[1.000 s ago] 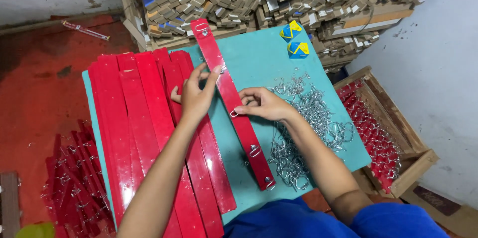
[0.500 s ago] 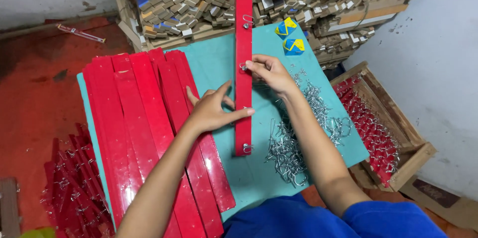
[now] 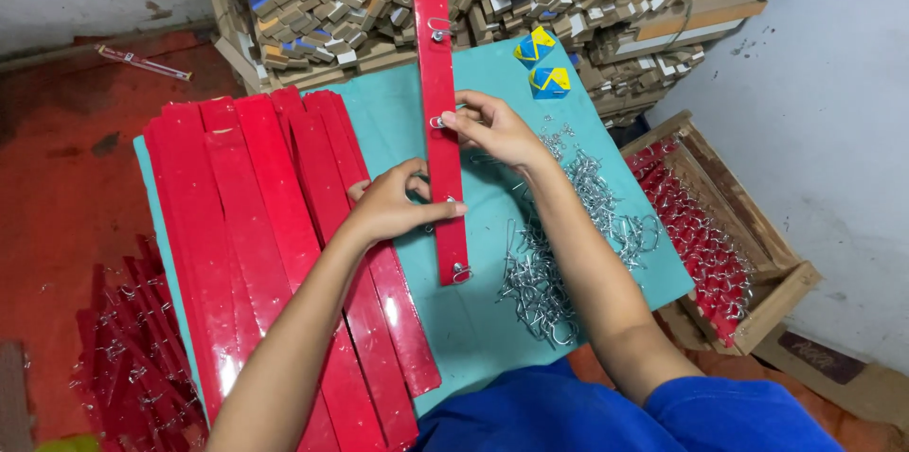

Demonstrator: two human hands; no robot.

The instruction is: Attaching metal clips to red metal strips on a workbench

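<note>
Since half a second ago the long glossy red plastic strip [image 3: 438, 111] stays lengthwise on the teal table [image 3: 492, 319], the right hand [image 3: 492, 128] pinching a small metal hook [image 3: 437, 121] on it, the left hand [image 3: 398, 206] now pressed flat across it.

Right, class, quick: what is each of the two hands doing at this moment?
Left hand: fingers laid across the red strip, pressing it onto the teal table.
Right hand: fingertips pinching at a metal ring on the strip.
</note>
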